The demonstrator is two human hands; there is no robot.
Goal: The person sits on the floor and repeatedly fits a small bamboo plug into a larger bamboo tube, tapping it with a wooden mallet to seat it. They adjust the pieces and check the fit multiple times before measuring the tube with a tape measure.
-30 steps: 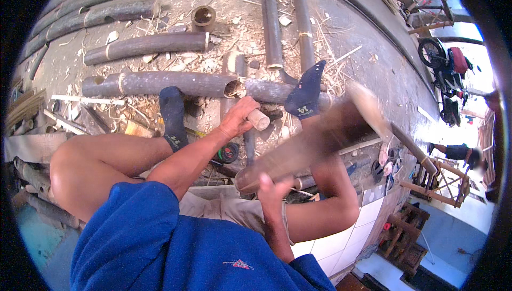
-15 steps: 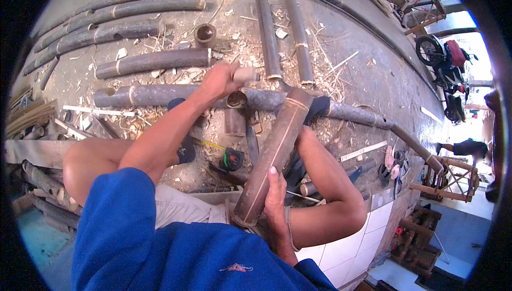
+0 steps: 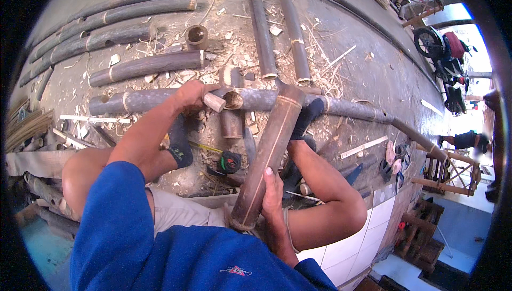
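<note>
My left hand [image 3: 191, 94] is closed around a short, pale wooden piece [image 3: 214, 102], held just left of a round hole in a long dark bamboo pole [image 3: 256, 99]. My right hand [image 3: 273, 192] grips the lower part of a thick brown bamboo tube [image 3: 266, 157]. This tube slants from my lap up across the long pole, its far end by my right foot. Beneath the pole, crossing it near the hole, lies a short bamboo piece [image 3: 231, 124]. A dark tape measure [image 3: 229, 162] with some yellow tape out rests between my legs.
Several dark bamboo poles [image 3: 122, 18] lie at the far left. Two bamboo lengths [image 3: 261, 35] point away from me beyond the long pole. A short bamboo ring [image 3: 196, 36] stands among wood chips. Parked motorbikes [image 3: 442, 61] and another person [image 3: 469, 141] are at the far right.
My left hand has drawn down and left with the wooden piece, uncovering more of the short piece under the pole. My right hand keeps its grip on the tube.
</note>
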